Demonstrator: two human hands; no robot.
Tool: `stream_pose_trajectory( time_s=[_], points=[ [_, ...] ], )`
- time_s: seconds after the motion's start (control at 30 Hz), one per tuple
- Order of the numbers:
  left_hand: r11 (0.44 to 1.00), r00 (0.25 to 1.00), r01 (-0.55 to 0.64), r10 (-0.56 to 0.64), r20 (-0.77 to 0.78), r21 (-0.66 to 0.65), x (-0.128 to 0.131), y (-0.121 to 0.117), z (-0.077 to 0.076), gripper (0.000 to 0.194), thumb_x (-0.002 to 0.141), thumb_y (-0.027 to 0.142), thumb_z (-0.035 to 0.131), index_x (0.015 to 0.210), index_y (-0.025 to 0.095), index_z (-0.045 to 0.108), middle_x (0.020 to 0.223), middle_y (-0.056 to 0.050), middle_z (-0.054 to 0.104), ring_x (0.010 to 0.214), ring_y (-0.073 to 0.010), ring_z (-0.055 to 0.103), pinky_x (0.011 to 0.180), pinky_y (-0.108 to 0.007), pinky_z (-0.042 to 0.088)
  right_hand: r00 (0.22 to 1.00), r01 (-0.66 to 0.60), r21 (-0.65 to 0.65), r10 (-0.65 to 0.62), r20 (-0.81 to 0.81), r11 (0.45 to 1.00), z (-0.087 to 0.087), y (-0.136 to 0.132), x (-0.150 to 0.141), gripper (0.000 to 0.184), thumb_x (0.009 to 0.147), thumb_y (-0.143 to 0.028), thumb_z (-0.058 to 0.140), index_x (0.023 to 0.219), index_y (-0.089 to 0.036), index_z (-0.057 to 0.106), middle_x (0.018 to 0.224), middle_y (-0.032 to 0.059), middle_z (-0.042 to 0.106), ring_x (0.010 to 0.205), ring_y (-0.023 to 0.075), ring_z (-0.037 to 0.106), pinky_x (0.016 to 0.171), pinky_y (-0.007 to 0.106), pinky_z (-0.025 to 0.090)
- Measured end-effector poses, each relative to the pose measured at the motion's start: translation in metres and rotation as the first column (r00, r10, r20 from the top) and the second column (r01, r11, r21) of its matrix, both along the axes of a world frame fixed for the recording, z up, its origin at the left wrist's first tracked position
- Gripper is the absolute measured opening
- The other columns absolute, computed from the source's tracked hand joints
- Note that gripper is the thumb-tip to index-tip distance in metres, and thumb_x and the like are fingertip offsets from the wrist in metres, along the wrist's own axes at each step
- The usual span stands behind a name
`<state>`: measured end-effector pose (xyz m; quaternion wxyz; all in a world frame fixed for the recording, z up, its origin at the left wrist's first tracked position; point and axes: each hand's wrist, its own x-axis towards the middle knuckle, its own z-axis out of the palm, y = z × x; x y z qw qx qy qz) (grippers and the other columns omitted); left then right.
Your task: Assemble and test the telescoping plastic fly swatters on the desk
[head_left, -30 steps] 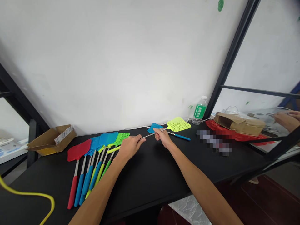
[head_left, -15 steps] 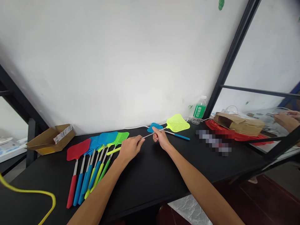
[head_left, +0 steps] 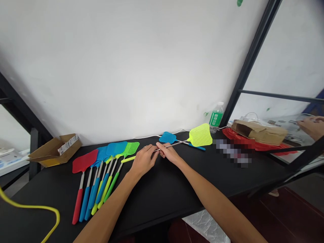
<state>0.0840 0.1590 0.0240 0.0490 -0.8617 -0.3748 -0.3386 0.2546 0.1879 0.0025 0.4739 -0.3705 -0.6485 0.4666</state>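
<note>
A yellow-green fly swatter [head_left: 200, 135] with a metal shaft is held across the table by both hands. My left hand [head_left: 144, 159] is closed round it near the handle, whose yellow-green end sticks out to the left. Close beside it, my right hand [head_left: 167, 152] pinches the metal shaft. The perforated head points right. Behind the shaft, a blue fly swatter [head_left: 168, 137] lies on the table, partly covered. To the left, several fly swatters lie fanned out, among them a red fly swatter [head_left: 85, 161] and a green fly swatter [head_left: 131, 149].
On the black table [head_left: 152, 202], an open cardboard box [head_left: 53, 152] stands at left and a water bottle [head_left: 216, 116] near the wall. A torn brown box [head_left: 259, 131] rests on red plastic [head_left: 227, 135]. Another person's hand [head_left: 312, 126] shows at far right.
My right hand has slid left along the shaft toward my left hand. The yellow-green swatter's head has shifted right and slightly down. My left hand has moved a little to the right.
</note>
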Motion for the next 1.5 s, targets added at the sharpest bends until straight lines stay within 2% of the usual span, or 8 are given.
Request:
stream_pose_trajectory(
  time_s=[0.27,0.47,0.63,0.77,1.0,1.17,1.3,1.5],
  points=[
    [0.996,0.997,0.055,-0.058,0.041,0.075,-0.001,0.003,-0.004,0.013,0.099,0.022,0.051,0.102,0.021,0.063,0.093,-0.005,0.065,0.085,-0.0202,0.062,0.077,-0.032,0.049,0.987,0.051,0.029,-0.054,0.152,0.998,0.0,-0.002,0.003,0.066,0.093,-0.069,0.042,0.049,-0.019,0.046,0.044,-0.0017,0.043,0.045,0.0107,0.041,0.052,0.028,0.031],
    [0.998,0.998,0.015,-0.019,0.063,0.067,0.0,0.002,-0.001,0.014,0.1,0.028,0.052,0.105,0.022,0.063,0.096,-0.004,0.067,0.087,-0.0194,0.063,0.076,-0.031,0.047,0.99,0.102,0.079,-0.109,0.091,0.992,-0.001,-0.002,0.003,0.065,0.097,-0.061,0.04,0.047,-0.019,0.044,0.043,-0.0019,0.041,0.046,0.0105,0.041,0.055,0.028,0.033],
    [0.997,1.0,0.001,-0.003,0.027,0.075,-0.001,0.001,-0.003,0.018,0.101,0.029,0.05,0.109,0.022,0.065,0.094,-0.004,0.066,0.083,-0.0184,0.063,0.072,-0.03,0.047,0.996,0.09,0.091,-0.092,0.021,0.992,0.0,-0.002,0.003,0.06,0.095,-0.054,0.047,0.045,-0.02,0.039,0.042,-0.0036,0.036,0.044,0.0093,0.033,0.051,0.028,0.028],
    [0.995,1.0,0.004,-0.006,0.023,0.097,-0.001,0.001,-0.003,0.015,0.1,0.028,0.05,0.102,0.022,0.064,0.094,-0.004,0.065,0.083,-0.0183,0.061,0.074,-0.03,0.046,0.994,0.085,0.12,-0.092,0.055,0.989,0.002,-0.004,0.002,0.06,0.093,-0.054,0.05,0.045,-0.02,0.039,0.043,-0.004,0.034,0.044,0.009,0.03,0.049,0.028,0.023],
    [0.998,0.998,-0.041,0.038,0.049,0.054,-0.003,0.003,-0.003,0.012,0.098,0.025,0.051,0.088,0.022,0.057,0.084,-0.003,0.062,0.08,-0.0192,0.058,0.072,-0.031,0.044,0.99,0.055,0.18,-0.077,0.118,0.982,0.007,-0.012,0.001,0.059,0.095,-0.054,0.045,0.047,-0.02,0.04,0.046,-0.0024,0.038,0.047,0.01,0.034,0.052,0.029,0.026],
    [1.0,0.996,-0.021,0.02,0.086,0.012,-0.004,0.004,-0.004,0.012,0.099,0.029,0.053,0.092,0.022,0.06,0.087,-0.003,0.064,0.083,-0.0189,0.061,0.073,-0.03,0.045,0.988,0.062,0.156,-0.083,0.134,0.986,0.005,-0.011,0.001,0.062,0.096,-0.054,0.042,0.045,-0.02,0.041,0.044,-0.0023,0.037,0.046,0.0099,0.036,0.053,0.029,0.027],
    [1.0,0.995,-0.017,0.017,0.097,-0.006,-0.004,0.003,-0.004,0.012,0.099,0.03,0.054,0.095,0.022,0.062,0.09,-0.003,0.067,0.084,-0.0183,0.062,0.074,-0.029,0.045,0.995,0.05,0.112,-0.059,0.084,0.992,0.003,-0.008,0.001,0.062,0.096,-0.054,0.041,0.045,-0.02,0.042,0.042,-0.0025,0.037,0.044,0.0101,0.036,0.052,0.028,0.028],
    [0.998,0.997,-0.053,0.054,0.061,-0.017,-0.007,0.005,-0.004,0.018,0.1,0.032,0.051,0.1,0.024,0.067,0.088,-0.002,0.07,0.075,-0.0168,0.063,0.064,-0.027,0.04,1.0,0.002,0.075,-0.002,0.004,0.997,0.003,-0.004,0.0,0.059,0.095,-0.052,0.043,0.046,-0.02,0.045,0.042,-0.0021,0.039,0.044,0.0105,0.038,0.053,0.028,0.029]
  ],
)
